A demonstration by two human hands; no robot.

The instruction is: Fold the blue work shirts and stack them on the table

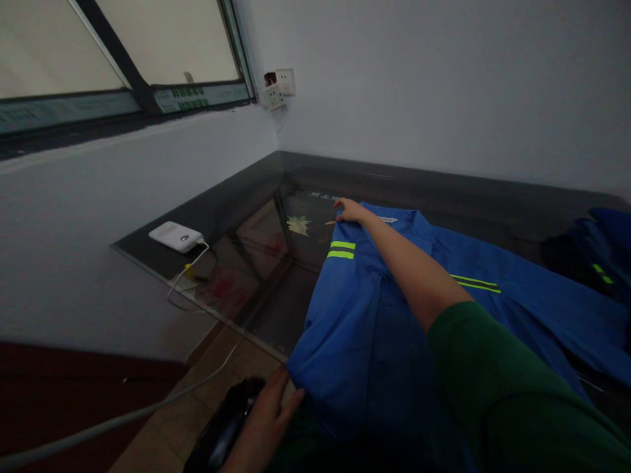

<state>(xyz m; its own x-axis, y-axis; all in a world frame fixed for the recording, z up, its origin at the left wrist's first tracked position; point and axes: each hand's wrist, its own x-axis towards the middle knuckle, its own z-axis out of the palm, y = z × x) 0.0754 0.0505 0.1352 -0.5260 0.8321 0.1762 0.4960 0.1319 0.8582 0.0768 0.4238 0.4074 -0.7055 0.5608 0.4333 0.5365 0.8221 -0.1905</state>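
A blue work jacket (345, 315) with yellow-green stripes is spread over a dark, shiny table, its collar towards the wall and one sleeve stretched to the right. At the near left, my left hand (269, 410) pinches the jacket's lower edge between thumb and fingers. My right arm, in a green sleeve, reaches across the garment. At the top of the jacket's left shoulder rests my right hand (351, 211), its fingers apart and pointing left past the cloth. My right forearm hides part of the jacket's front.
The dark table (290, 309) meets the walls in a corner. On its left edge lies a white device (176, 236) with a pale cable (162, 401) hanging down. Folded blue clothes (604, 246) are stacked at the right. Wall sockets (279, 89) sit beside the window.
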